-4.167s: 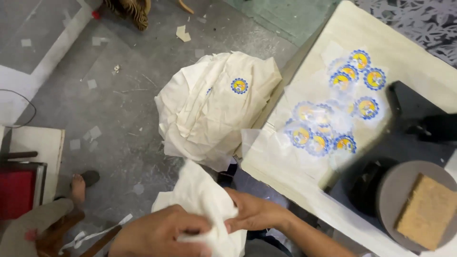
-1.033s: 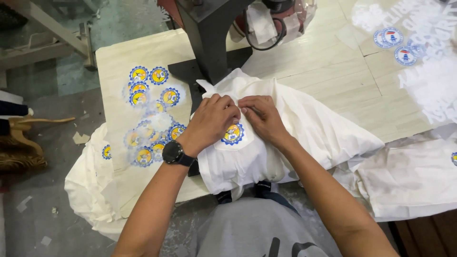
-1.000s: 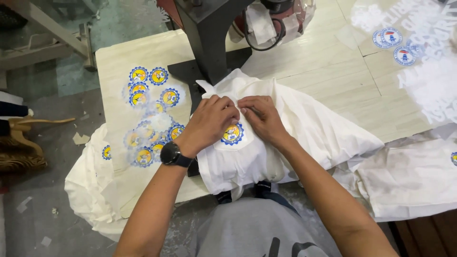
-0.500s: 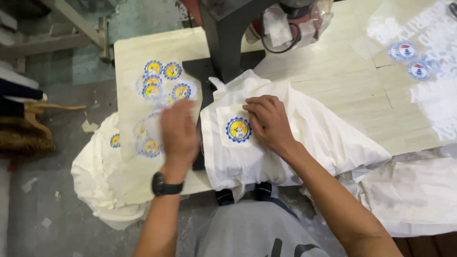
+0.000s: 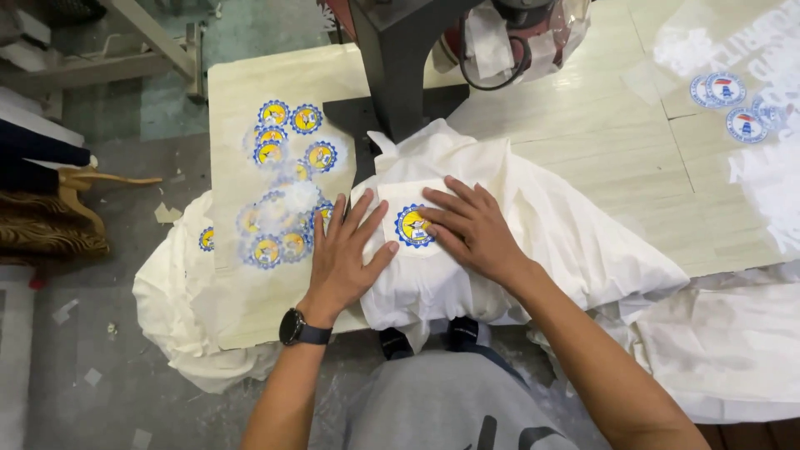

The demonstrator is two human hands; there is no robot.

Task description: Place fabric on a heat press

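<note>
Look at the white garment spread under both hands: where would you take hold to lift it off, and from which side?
Take the white garment by its loose bunched front edge hanging off the table, coming from the person's side; the left hand and right hand pin its flat middle.

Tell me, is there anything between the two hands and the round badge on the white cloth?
Nothing visible. The right hand touches the round badge on the white cloth directly; the left hand lies flat beside it, with only bare cloth between.

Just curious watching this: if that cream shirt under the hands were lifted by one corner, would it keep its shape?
Probably not. The cream shirt drapes in soft folds over the table edge, so it likely flops. Both hands, left hand and right hand, press it flat, suggesting it shifts easily.
</note>
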